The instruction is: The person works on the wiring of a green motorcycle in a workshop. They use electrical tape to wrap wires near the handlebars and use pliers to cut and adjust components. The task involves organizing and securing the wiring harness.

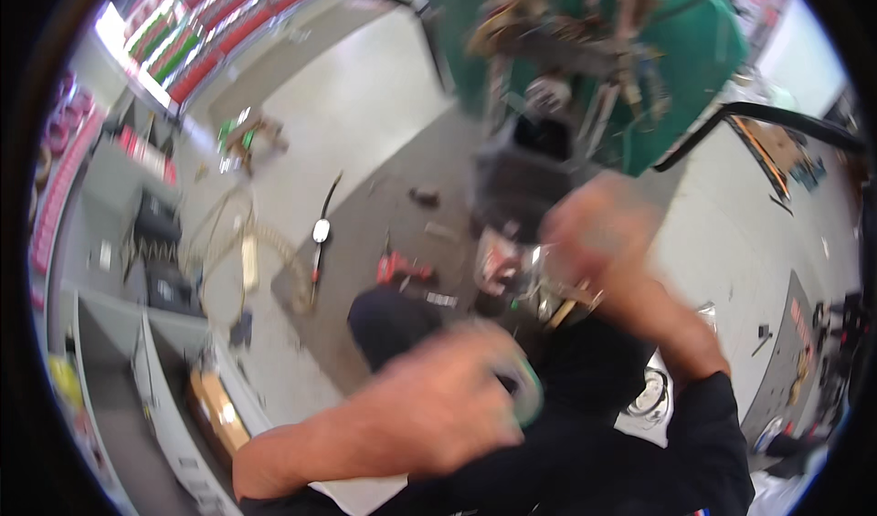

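My left hand (448, 393) is closed round a green-edged ring with a dark middle, which looks like a roll of tape (528, 395), low in front of my body. Motion smears this hand and the roll. Further ahead and to the right, my right hand (607, 228) is raised beside the dark grey housing (521, 183) of a green machine (694, 68). Its fingers are curled but too blurred to show whether they hold anything. Wires and metal parts lie exposed on the machine's near side. Below my right hand sit a red and white bundle (498, 262) and small loose parts.
A dark mat (356, 233) under the machine carries a red power tool (397, 265) and small pieces. On the floor to the left lie a coiled hose (292, 265) and a red-and-black tool (320, 233). Grey drawers (119, 379) stand at lower left, a clear bag (650, 402) at my right.
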The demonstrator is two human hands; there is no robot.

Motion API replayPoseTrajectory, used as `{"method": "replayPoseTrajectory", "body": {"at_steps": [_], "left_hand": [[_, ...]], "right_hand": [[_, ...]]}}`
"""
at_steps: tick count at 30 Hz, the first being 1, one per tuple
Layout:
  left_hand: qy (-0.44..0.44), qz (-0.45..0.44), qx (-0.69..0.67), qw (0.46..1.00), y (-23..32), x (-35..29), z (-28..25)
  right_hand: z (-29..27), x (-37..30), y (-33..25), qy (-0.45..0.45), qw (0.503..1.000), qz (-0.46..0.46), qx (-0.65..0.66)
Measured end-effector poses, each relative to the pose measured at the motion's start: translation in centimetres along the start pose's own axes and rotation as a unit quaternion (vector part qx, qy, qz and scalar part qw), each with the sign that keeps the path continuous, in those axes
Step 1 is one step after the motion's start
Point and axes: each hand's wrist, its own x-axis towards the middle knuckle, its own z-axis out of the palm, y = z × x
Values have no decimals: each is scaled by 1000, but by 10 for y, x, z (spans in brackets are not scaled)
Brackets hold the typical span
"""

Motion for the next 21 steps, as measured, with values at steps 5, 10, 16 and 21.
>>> {"method": "replayPoseTrajectory", "body": {"at_steps": [5,10,16,21], "left_hand": [[346,-260,96,896,-102,-113,-19],[430,-547,199,691,-300,-313,145],[338,-679,108,643,-363,-389,392],[361,-749,8,555,-378,-388,444]], "right_hand": [[-92,-61,28,90,928,298,206],[-25,-81,25,41,719,374,584],[54,-85,19,3,434,440,786],[80,-67,4,-23,380,413,827]]}}
